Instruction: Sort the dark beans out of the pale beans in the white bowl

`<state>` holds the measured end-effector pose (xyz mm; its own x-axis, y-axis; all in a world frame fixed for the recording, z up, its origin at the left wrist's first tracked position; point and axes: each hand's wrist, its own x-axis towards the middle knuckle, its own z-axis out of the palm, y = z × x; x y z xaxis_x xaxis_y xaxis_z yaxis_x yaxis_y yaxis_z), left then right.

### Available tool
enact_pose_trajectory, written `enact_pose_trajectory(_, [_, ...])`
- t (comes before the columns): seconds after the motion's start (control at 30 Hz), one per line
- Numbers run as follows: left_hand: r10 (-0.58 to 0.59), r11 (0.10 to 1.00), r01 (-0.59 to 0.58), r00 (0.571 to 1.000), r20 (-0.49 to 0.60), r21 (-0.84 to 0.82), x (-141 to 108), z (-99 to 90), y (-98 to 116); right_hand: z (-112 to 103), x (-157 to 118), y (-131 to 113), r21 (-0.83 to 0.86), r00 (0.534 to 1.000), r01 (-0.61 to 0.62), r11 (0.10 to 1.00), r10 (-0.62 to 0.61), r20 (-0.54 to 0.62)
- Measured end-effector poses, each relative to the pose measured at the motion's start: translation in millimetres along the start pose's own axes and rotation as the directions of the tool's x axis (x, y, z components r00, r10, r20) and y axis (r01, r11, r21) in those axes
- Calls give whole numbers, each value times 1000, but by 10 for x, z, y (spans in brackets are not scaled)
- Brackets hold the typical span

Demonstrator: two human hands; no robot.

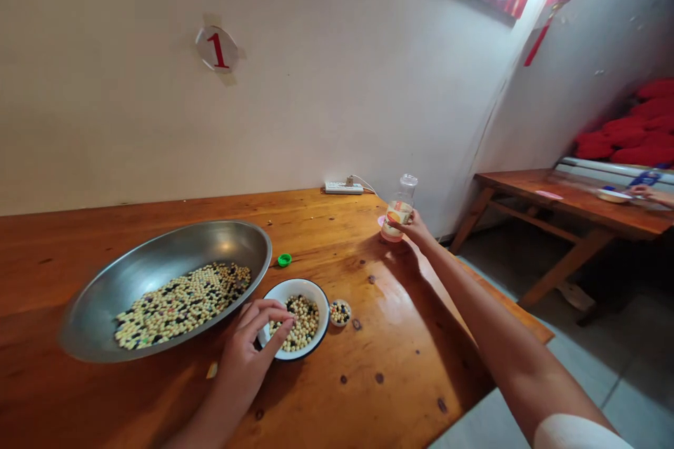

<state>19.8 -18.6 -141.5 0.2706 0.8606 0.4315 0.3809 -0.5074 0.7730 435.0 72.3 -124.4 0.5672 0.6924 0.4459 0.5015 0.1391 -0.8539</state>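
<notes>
My right hand [413, 228] reaches across the table and is wrapped round a clear plastic bottle [399, 214] with a printed label, near the table's far right edge. Over the near left rim of a white enamel bowl [324, 305] hovers my left hand [258, 337], thumb and fingertips drawn together; anything between them is too small to make out. Cream and dark beads [302, 323] lie in the bowl. A bottle-cap-sized cup of similar beads [340, 313] stands just right of it. To the left, a large steel basin [152, 259] holds many more beads.
A green cap [284, 260] lies behind the bowl. A white power strip [344, 187] with a plug and cord sits against the wall. Another wooden table [531, 189] stands to the right, where a person's hand [639, 191] is near a bowl [614, 196].
</notes>
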Motion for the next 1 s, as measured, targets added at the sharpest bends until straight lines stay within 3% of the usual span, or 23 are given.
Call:
enact_pose_trajectory(0.13, [-3,1000,3,1000,2,-5,2,6,2,-98,-120,-250,25,991,-18,1000,21,-132])
enact_pose_trajectory(0.23, [-1,1000,1,1000,3,-6,2,5,13,-59,-412,-541,26,982,56,998,-50,-183])
enact_pose_trajectory(0.3, [-3,1000,3,1000,2,-2,-2,0,22,21,-686,-761,32,993,108,994,-107,-51])
enact_pose_trajectory(0.37, [-7,1000,7,1000,5,-3,-8,-6,31,105,-951,-976,28,971,160,987,-163,177])
enact_pose_trajectory(0.4, [-8,1000,8,1000,7,-7,-11,-8,35,138,-1059,-1070,-3,898,237,971,-218,382])
enact_pose_trajectory(0.43, [-9,1000,9,1000,9,-11,-13,-10,40,161,-1144,-1149,-11,821,298,954,-250,513])
enact_pose_trajectory(0.5, [-10,1000,10,1000,7,-17,-16,-11,51,183,-1241,-1247,-39,675,401,915,-266,688])
enact_pose_trajectory(0.53, [-9,1000,9,1000,7,-18,-15,-10,56,186,-1260,-1264,-64,630,440,896,-257,732])
enact_pose_trajectory(0.6, [-5,1000,5,1000,6,-17,-11,-9,68,187,-1266,-1241,-118,578,497,860,-227,784])
enact_pose_trajectory(0.7, [3,1000,-3,1000,2,-8,-2,-11,88,197,-1277,-1155,-154,546,528,835,-194,815])
enact_pose_trajectory(0.83, [-2,1000,2,1000,-3,-8,4,-17,105,219,-1366,-1162,-130,499,519,845,-175,849])
enact_pose_trajectory(1.0, [-4,1000,4,1000,-2,1,10,-11,85,248,-1440,-1273,-31,393,465,885,-175,903])
